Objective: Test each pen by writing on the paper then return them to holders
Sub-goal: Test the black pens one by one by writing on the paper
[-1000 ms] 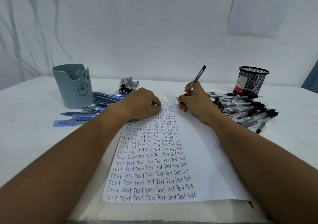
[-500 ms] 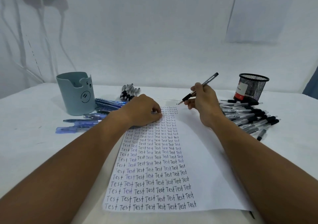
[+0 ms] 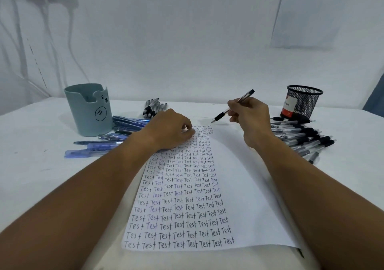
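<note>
- The right hand (image 3: 250, 118) pinched a pen (image 3: 232, 106), tip above the paper's (image 3: 239, 186) 12 o'clock edge.
- The left hand (image 3: 170, 129), fingers curled, rested on the paper, hiding some words; any grasp couldn't be told.
</note>
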